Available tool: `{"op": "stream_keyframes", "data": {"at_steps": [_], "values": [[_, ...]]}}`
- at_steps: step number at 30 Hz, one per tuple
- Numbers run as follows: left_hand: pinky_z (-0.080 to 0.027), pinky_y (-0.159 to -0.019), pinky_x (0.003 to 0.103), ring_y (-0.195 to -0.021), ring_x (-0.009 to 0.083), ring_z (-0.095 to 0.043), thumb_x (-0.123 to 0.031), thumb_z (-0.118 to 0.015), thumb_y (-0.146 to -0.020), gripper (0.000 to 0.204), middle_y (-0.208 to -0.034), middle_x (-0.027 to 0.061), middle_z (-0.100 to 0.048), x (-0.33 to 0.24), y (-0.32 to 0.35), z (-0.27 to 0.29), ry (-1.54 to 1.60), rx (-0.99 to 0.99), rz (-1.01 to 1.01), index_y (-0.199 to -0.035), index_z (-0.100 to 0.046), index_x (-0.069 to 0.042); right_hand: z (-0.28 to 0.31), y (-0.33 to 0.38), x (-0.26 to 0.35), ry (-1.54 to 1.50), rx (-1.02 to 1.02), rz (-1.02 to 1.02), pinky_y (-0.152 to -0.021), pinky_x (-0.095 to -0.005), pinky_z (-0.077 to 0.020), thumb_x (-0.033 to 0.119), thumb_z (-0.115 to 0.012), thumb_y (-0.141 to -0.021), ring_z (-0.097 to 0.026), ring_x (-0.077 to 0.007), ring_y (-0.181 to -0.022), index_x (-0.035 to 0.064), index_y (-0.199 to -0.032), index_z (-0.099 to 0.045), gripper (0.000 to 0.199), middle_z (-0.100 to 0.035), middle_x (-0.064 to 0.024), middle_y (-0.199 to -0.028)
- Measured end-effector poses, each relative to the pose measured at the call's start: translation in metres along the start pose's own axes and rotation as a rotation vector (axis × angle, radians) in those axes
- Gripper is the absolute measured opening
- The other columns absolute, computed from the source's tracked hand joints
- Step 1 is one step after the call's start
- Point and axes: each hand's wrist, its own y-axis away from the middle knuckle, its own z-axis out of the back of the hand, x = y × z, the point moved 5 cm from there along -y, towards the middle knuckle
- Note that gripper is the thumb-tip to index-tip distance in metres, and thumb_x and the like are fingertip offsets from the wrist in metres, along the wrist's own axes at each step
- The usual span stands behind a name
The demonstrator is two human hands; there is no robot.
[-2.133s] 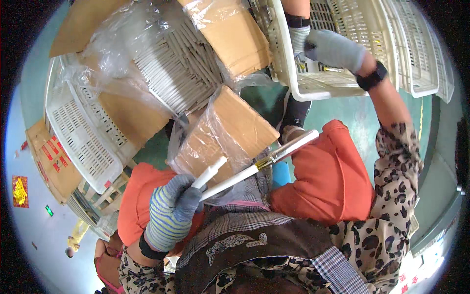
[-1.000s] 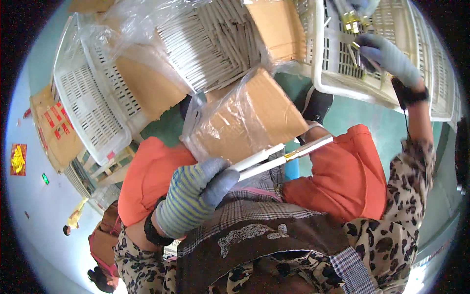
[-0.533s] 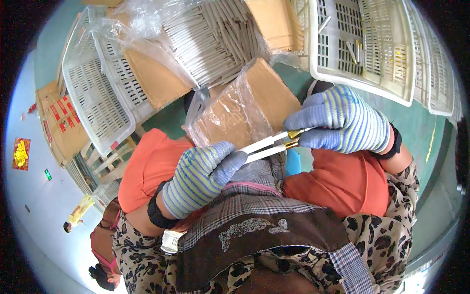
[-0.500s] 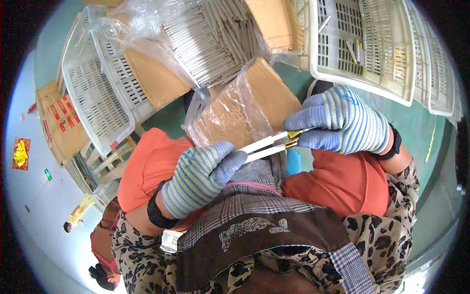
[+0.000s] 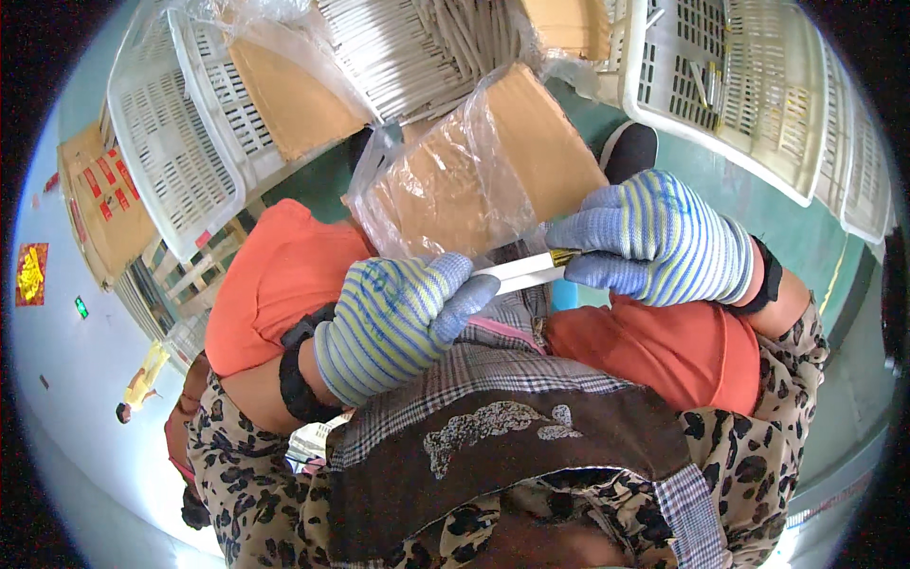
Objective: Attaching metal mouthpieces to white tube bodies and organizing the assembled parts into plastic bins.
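Note:
Two slim paintbrushes with white handles and gold-coloured metal collars lie across my lap, side by side. Closed around the handle ends is my left hand, in a blue and yellow striped knit glove. My right hand, gloved alike, pinches the metal-collar ends between thumb and fingers; the tips are hidden there. Beyond my hands, an open cardboard box lined with clear plastic holds many white sticks laid in rows.
At the right stands a white slotted crate with a few brushes inside, beside further crates. Another white crate stands at the left near a cardboard carton and a wooden pallet. People are in the left background.
My hands have come slightly closer together, and less of the metal collars shows. The box and crates sit higher in the view as my head has shifted.

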Motion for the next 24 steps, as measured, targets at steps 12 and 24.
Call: {"op": "stream_keyframes", "data": {"at_steps": [12,24], "values": [[-0.042,-0.046,0.039,-0.053,0.0313,-0.056,-0.024,-0.062,-0.083,0.022,-0.063,0.0154,-0.059,0.003,-0.018,0.023,0.187,-0.137,0.103,-0.076,-0.060,-0.004,0.049,-0.002,0.024,0.068,-0.362,-0.205,-0.062,-0.0310,-0.0482,0.020,-0.069,-0.076,-0.062,-0.0216,-0.067,0.0053,-0.098,-0.064,0.028,-0.062,-0.0106,-0.076],[-0.049,-0.065,0.032,-0.078,0.0226,-0.064,-0.027,-0.056,-0.089,0.033,-0.081,0.0146,-0.065,0.026,-0.041,0.008,0.690,0.001,0.151,-0.096,-0.058,0.005,0.073,0.002,0.005,-0.691,-0.853,-0.406,-0.075,-0.0262,-0.0477,0.035,-0.047,-0.093,-0.059,-0.0124,-0.083,0.0028,-0.112,-0.057,0.039,-0.063,-0.0048,-0.091]]}}
